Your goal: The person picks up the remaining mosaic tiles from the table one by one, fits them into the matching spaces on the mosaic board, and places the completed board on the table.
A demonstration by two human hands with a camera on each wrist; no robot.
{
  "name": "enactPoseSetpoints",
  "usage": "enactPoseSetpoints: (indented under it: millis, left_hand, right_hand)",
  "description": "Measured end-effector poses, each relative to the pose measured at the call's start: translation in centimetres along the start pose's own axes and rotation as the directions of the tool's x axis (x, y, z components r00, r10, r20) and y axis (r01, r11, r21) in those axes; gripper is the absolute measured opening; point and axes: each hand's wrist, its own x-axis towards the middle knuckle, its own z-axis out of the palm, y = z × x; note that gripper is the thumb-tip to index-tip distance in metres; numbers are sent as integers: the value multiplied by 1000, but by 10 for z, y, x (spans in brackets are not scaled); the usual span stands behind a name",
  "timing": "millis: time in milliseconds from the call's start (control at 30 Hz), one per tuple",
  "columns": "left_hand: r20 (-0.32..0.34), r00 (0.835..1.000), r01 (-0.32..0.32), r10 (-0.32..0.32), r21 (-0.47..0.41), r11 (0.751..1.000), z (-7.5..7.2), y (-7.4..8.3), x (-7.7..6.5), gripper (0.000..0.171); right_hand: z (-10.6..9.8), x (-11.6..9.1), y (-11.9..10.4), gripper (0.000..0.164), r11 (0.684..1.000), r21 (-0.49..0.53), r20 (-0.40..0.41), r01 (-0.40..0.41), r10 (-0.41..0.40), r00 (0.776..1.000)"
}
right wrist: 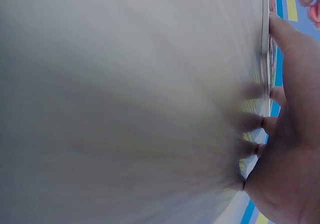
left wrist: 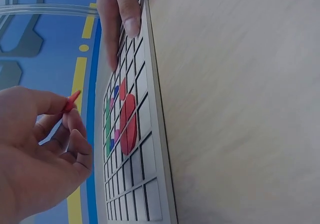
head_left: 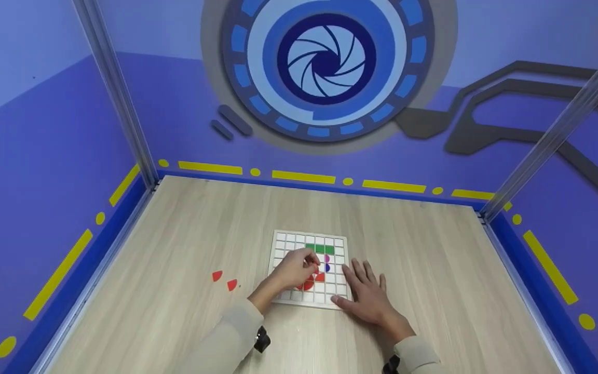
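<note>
My left hand [head_left: 295,268] pinches a small red piece [left wrist: 73,100] between thumb and forefinger, held above a white grid board [head_left: 289,296]. On the board lie red rounded pieces [left wrist: 128,124], a green strip [head_left: 320,249], a magenta piece [head_left: 327,258] and a dark blue piece [head_left: 327,268]. Part of the board is hidden under my left hand. My right hand [head_left: 369,296] lies with spread, straight fingers at the board's right edge, its thumb touching the lower right of the board.
Two red quarter-round pieces, one farther back [head_left: 217,276] and one nearer [head_left: 232,284], lie on the wooden table [head_left: 200,228] left of the board. Blue panelled walls [head_left: 185,114] with metal posts enclose the table at the back and both sides.
</note>
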Motion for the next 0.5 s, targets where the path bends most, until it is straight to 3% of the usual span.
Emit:
enactPoseSetpoints:
  millis: [200, 500]
  left_hand:
    - [-3, 1000, 5, -5, 44, 999, 11, 5, 9, 7]
    - [0, 1000, -26, 26, 207, 978, 31, 10, 26, 9]
  right_hand:
    - [-2, 0, 0, 94, 1000, -1, -1, -1, 1, 1000]
    - [1, 0, 1, 93, 1000, -3, -8, 3, -3, 1000]
